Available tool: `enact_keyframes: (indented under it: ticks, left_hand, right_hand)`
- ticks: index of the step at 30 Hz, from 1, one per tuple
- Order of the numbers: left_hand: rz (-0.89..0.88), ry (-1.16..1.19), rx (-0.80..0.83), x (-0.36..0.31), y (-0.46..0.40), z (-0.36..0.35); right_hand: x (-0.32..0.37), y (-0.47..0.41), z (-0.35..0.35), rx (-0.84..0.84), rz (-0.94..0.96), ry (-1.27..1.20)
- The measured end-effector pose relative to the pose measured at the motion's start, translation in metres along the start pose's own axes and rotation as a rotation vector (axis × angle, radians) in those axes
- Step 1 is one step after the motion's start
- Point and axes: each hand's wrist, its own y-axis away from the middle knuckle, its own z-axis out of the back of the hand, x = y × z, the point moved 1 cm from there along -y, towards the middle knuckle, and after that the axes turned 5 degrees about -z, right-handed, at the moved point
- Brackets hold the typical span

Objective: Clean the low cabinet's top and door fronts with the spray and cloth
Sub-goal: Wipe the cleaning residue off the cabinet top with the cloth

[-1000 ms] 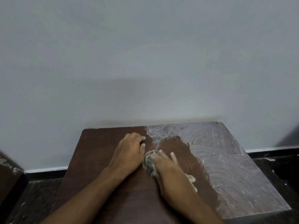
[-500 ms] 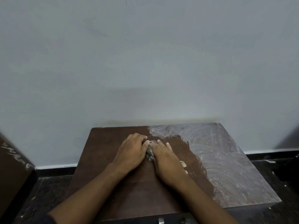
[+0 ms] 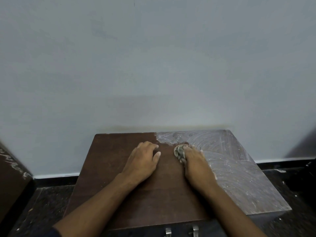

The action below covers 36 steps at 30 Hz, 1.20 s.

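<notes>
The low cabinet's top (image 3: 119,168) is dark brown on the left half and covered with whitish smeared streaks (image 3: 230,159) on the right half. My right hand (image 3: 196,161) presses a bunched, mottled cloth (image 3: 179,151) onto the top near the back, at the border between clean and smeared areas; fingers curl over the cloth. My left hand (image 3: 143,158) rests flat on the clean brown part, a short way left of the cloth. No spray bottle is in view.
A pale wall (image 3: 153,65) stands directly behind the cabinet. Two metal door handles (image 3: 195,232) show at the cabinet's front edge. Dark speckled floor (image 3: 42,211) surrounds it, and a brown furniture piece (image 3: 12,177) stands at the left.
My right hand has pushed the cloth away from my left hand, to the right and toward the back edge. The left hand stays in place on the top.
</notes>
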Motion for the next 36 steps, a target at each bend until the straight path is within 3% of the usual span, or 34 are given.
enact_keyframes:
  ticks: [3,8,12,17,22,27,32,36]
  left_hand:
    - [-0.040,-0.027,0.010,-0.003,-0.006,-0.007]
    - [-0.067,-0.063,0.008,0.004,-0.026,-0.011]
    - [-0.034,-0.051,0.009,0.018,-0.037,-0.009]
    - [0.036,0.001,-0.017,0.022,-0.055,-0.007]
    - [0.076,-0.040,-0.040,0.029,-0.064,-0.006]
    - [0.115,-0.043,-0.037,0.031,-0.061,-0.006]
    - [0.137,-0.022,-0.059,0.032,-0.052,0.002]
    - [0.160,0.022,-0.091,0.035,-0.047,0.005]
  right_hand:
    - [0.009,-0.038,-0.011,-0.014,-0.091,0.036]
    - [0.021,-0.060,-0.021,0.081,0.085,-0.005]
    - [0.003,-0.095,-0.020,0.033,-0.097,0.050]
    - [0.024,-0.092,-0.033,0.144,0.159,-0.052]
    - [0.028,-0.112,-0.035,0.087,0.057,0.042]
    - [0.050,-0.088,-0.046,0.161,0.312,-0.076]
    - [0.056,-0.110,-0.055,0.101,0.105,0.059]
    - [0.085,-0.066,-0.059,0.170,0.349,-0.108]
